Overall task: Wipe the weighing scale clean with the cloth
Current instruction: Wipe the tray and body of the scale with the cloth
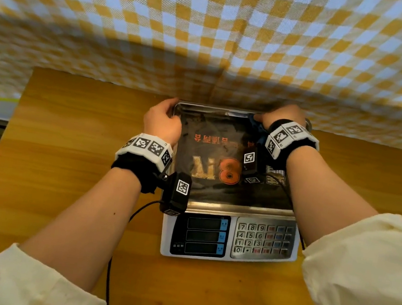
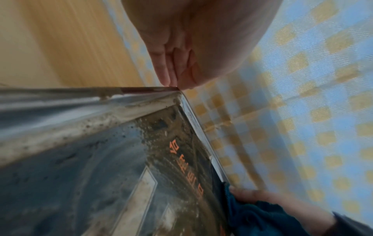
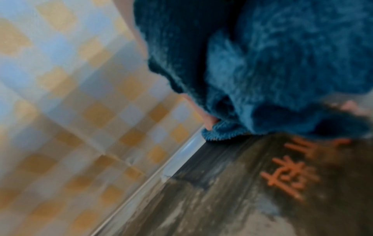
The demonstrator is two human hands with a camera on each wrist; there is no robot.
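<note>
Teal and bunched, the cloth (image 3: pixel 272 67) sits in your right hand (image 1: pixel 283 117), fingers curled round it, pressed to the far right corner of the weighing scale (image 1: pixel 235 188) pan (grime specks show along its rim). The scale stands on the wooden table (image 1: pixel 64 159) against the checked fabric (image 1: pixel 212 24). Your left hand (image 1: pixel 163 120) holds the far left corner, fingers (image 2: pixel 163 70) pressed together.

Setting: likely a small shop or market stall set up for recording. Evidence before me: a price-computing weighing scale (image 1: pixel 233 208) with three displays and a number keypad (image 1: pixel 263 240); a plain wooden table (image 1: pixel 64 159); a yellow-and-white checked cloth backdrop (image 1: pixel 212 24) hung just behind it.
</note>
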